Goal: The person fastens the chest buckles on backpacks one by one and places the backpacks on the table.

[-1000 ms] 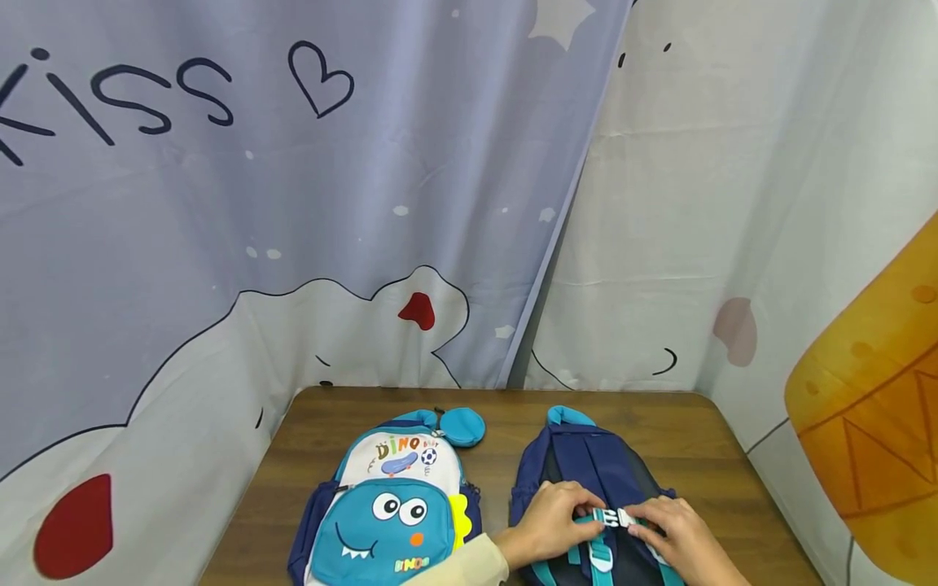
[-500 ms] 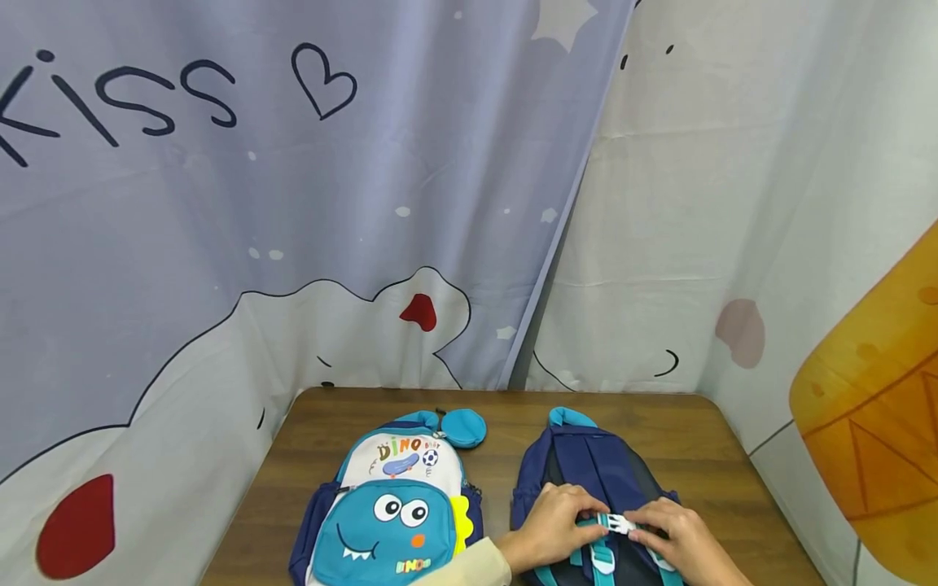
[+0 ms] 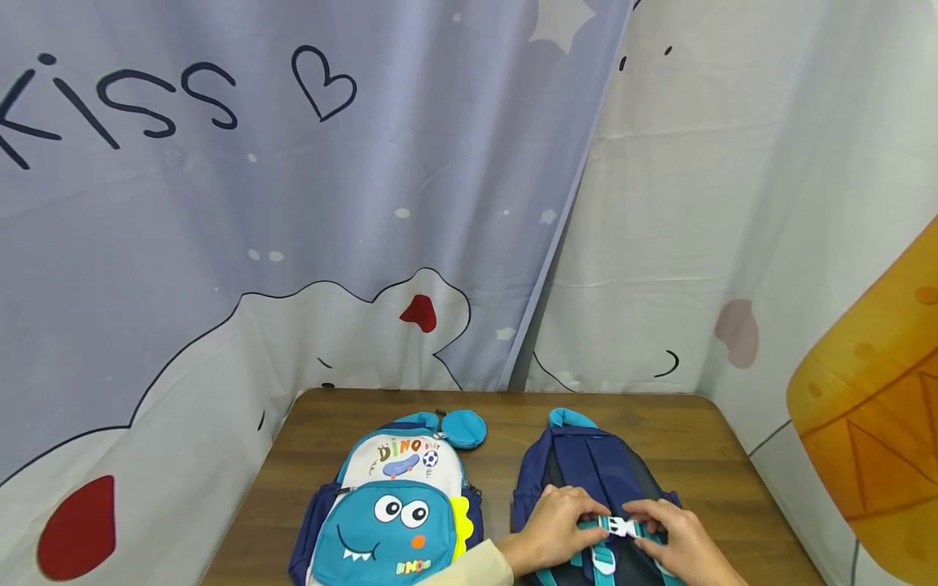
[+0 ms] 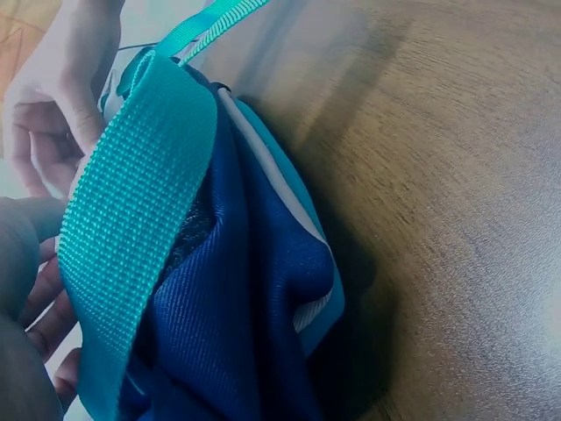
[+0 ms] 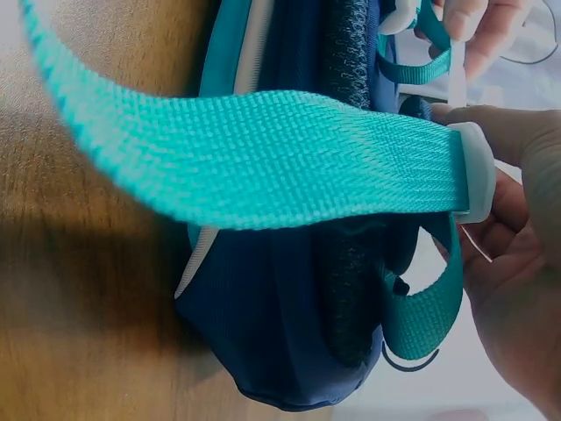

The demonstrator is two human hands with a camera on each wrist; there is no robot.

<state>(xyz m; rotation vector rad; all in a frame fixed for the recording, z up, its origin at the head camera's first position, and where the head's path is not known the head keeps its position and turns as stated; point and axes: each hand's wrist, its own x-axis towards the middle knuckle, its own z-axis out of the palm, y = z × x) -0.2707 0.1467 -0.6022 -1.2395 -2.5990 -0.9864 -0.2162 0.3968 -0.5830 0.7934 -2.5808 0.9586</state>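
A navy backpack lies with its strap side up at the right of the table. Across it sits a white buckle on teal webbing, its two halves now fitted together. My left hand pinches the buckle's left end between thumb and fingers. At its right end, my right hand holds the buckle with thumb below and index finger above, set a little apart. A wide teal strap hides part of the fingers in the left wrist view. The right wrist view shows a loose teal strap threaded through a white slider.
Left of the hands a dinosaur-face backpack lies face up, with a round blue pouch at its top. My left sleeve overlaps its lower corner. The wooden table ends at a printed curtain.
The buckle's halves have come together; the prongs showed earlier and more white shows now. My right thumb and index finger have spread slightly. Both backpacks have stayed in place.
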